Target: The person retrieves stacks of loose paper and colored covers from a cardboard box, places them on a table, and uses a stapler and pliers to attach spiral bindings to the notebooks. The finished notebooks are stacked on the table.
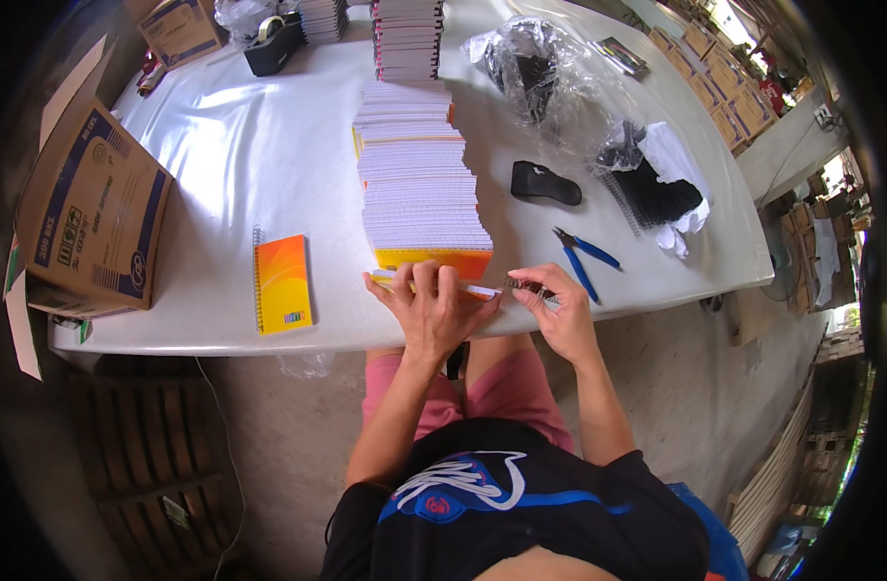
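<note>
At the near edge of the table, my left hand is closed over a small notebook with white pages and an orange and yellow cover. Its fingers lie across the notebook's top. My right hand pinches a dark spiral binding coil at the notebook's right end; whether the coil has entered the holes is too small to tell. Just beyond my hands lies a long row of unbound notebooks, with an orange cover facing me. A spiral-bound orange and yellow notebook lies flat to the left.
Blue-handled cutting pliers and a black curved object lie at right. Beyond them are black coils and crumpled plastic wrap. An open cardboard box stands left. A tape dispenser and stacked notebooks sit far back.
</note>
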`<control>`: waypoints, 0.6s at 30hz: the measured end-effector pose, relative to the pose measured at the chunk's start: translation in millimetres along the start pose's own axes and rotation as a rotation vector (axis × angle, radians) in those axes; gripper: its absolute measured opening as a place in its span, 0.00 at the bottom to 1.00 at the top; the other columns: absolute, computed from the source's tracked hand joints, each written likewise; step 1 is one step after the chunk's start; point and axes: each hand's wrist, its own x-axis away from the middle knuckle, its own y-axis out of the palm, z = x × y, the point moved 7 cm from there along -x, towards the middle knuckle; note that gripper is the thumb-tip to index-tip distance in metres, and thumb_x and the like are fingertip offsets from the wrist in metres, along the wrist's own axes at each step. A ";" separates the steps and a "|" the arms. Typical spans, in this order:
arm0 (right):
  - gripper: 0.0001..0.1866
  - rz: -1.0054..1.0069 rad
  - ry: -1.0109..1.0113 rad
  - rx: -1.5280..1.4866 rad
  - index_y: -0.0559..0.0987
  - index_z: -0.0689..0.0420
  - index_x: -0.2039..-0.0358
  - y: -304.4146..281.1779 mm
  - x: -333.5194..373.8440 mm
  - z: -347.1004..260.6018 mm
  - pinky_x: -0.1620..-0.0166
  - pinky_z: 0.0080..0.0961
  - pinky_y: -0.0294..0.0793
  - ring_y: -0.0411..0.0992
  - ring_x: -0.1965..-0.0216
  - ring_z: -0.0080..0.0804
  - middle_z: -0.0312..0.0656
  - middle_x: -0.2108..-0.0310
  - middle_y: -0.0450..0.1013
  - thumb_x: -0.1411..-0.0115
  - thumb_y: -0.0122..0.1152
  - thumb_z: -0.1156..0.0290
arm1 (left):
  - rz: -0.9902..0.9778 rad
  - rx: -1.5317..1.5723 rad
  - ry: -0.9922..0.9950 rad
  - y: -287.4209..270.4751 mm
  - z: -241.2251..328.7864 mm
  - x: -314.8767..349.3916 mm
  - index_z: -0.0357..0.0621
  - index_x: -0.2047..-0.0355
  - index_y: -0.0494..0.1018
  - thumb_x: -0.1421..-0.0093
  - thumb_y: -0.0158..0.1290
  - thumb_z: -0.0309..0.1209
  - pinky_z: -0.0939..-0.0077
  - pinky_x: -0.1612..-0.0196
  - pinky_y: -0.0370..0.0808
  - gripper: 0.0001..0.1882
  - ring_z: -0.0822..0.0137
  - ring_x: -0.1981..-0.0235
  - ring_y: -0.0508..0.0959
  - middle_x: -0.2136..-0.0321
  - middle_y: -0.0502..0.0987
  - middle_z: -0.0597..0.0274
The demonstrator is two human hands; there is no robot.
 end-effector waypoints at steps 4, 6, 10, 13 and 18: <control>0.10 0.006 0.012 -0.001 0.79 0.59 0.64 -2.0 2.1 -2.9 0.61 0.25 0.72 0.73 0.66 0.33 0.42 0.67 0.74 0.48 0.63 0.78 | 0.003 -0.026 -0.035 3.5 4.7 2.4 0.53 0.74 0.67 0.65 0.61 0.57 0.38 0.50 0.51 0.27 0.60 0.56 0.65 0.66 0.66 0.66; 0.11 -0.004 -0.003 -0.008 0.80 0.59 0.64 -1.7 5.5 1.1 0.60 0.26 0.72 0.73 0.66 0.34 0.42 0.66 0.74 0.50 0.64 0.79 | 0.001 -0.015 -0.040 -0.3 6.8 0.6 0.53 0.75 0.67 0.65 0.61 0.57 0.39 0.51 0.51 0.26 0.60 0.56 0.65 0.67 0.66 0.67; 0.12 0.015 -0.034 0.003 0.80 0.59 0.65 -1.9 -0.3 3.1 0.60 0.25 0.72 0.74 0.65 0.34 0.42 0.66 0.74 0.52 0.65 0.81 | 0.006 -0.015 -0.016 -2.2 5.7 -0.5 0.53 0.75 0.68 0.65 0.61 0.60 0.45 0.54 0.54 0.28 0.57 0.56 0.64 0.67 0.67 0.64; 0.12 -0.026 -0.107 -0.005 0.80 0.59 0.65 0.4 -3.9 -0.3 0.60 0.23 0.72 0.73 0.65 0.31 0.41 0.66 0.74 0.52 0.65 0.81 | -0.017 -0.010 -0.001 -3.0 7.6 1.0 0.53 0.75 0.68 0.66 0.61 0.60 0.46 0.54 0.54 0.28 0.56 0.56 0.64 0.67 0.66 0.65; 0.12 -0.266 -0.003 -0.242 0.81 0.58 0.64 7.6 -7.3 7.9 0.61 0.21 0.72 0.73 0.65 0.27 0.40 0.67 0.75 0.51 0.65 0.82 | -0.076 -0.013 -0.027 -2.6 7.0 0.4 0.54 0.74 0.69 0.65 0.62 0.58 0.44 0.55 0.55 0.27 0.57 0.57 0.64 0.68 0.65 0.66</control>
